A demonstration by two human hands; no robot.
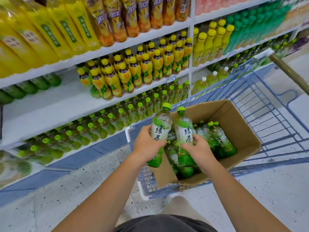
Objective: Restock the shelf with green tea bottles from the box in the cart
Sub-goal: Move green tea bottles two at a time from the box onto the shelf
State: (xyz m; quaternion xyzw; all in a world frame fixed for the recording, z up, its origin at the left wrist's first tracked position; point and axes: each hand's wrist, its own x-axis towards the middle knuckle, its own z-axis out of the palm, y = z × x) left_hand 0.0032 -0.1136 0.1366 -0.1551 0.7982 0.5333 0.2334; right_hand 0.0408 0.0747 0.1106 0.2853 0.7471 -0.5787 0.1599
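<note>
Shelves (50, 104) full of drinks (143, 71) fill our view from 9 to 1 o'clock. Our blue cart (267, 114) stands at 3 o'clock with a brown box (234, 124) inside. Over the box, our left hand (147, 144) wraps its fingers round one tea bottle (161, 129), and our right hand (199, 151) wraps round a second bottle (184, 131). More bottles (219, 139) lie in the box.

Lime-green caps on the left clear plastic tea bottle (160, 129) and the right clear plastic tea bottle (184, 129), white labels, green leaves, dark characters! Plain brown cardboard box (234, 124), blue wire cart (270, 164), white shelf boards (50, 104), yellow-capped yellow bottles (145, 71), pale dark-flecked floor (83, 181).
</note>
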